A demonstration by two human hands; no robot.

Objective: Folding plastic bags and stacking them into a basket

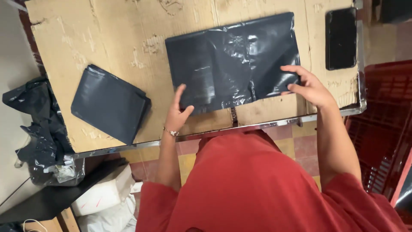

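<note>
- Black plastic mailer bag (231, 60) lies flat on the cardboard-covered table (107, 38), glossy, wrinkled through the middle, long side running left to right, near the table's front edge.
- Left hand (178, 112) rests on the bag's lower left corner, fingers stretched and slightly spread, thumb out to the side, palm down on the plastic; not pinching anything.
- Thin bracelet (171, 132) on the left wrist.
- Right hand (310, 88) is at the bag's right edge, fingers curled over the plastic, thumb under or at the lower right corner; looks like a light grip on that edge, can't tell for sure.
- Stack of folded black bags (109, 103) sits on the table to the left, well apart from the left hand, tilted diagonally.
- Dark phone (340, 38) lies face up at the table's far right corner, screen off.
- Metal trim runs along the table's front edge.
- Crumpled black plastic (36, 129) heaps off the table's left side.
- Red crate (382, 120) stands right of the table.
- Person wears a red garment (249, 184).
</note>
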